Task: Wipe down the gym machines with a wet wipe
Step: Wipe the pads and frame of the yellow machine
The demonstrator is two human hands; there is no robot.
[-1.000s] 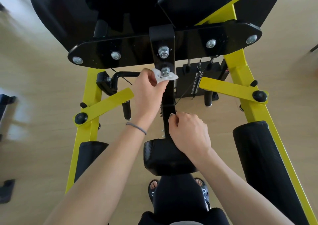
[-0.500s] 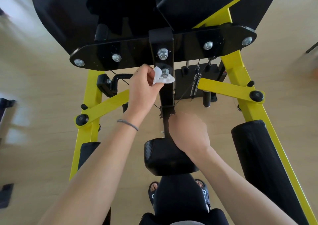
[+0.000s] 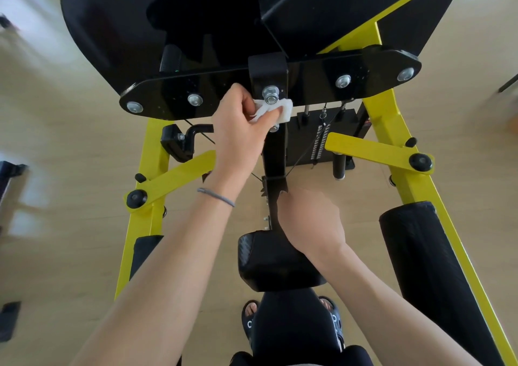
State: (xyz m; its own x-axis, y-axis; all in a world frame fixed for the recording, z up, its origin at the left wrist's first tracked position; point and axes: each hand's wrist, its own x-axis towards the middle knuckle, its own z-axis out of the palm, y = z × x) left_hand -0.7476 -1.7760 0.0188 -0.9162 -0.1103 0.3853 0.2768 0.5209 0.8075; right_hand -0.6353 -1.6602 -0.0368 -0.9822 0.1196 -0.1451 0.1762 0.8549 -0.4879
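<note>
Pressing sideways-stretched wet wipe (image 3: 273, 110) against upright post (image 3: 273, 152).

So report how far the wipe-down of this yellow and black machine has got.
Done: nothing shows as clean or wet, so I cannot tell. In hand: the left hand presses the white wipe against the black centre post beside its upper bolt; the right hand grips the post lower down. Left: presumably the yellow frame and black pads.
</note>
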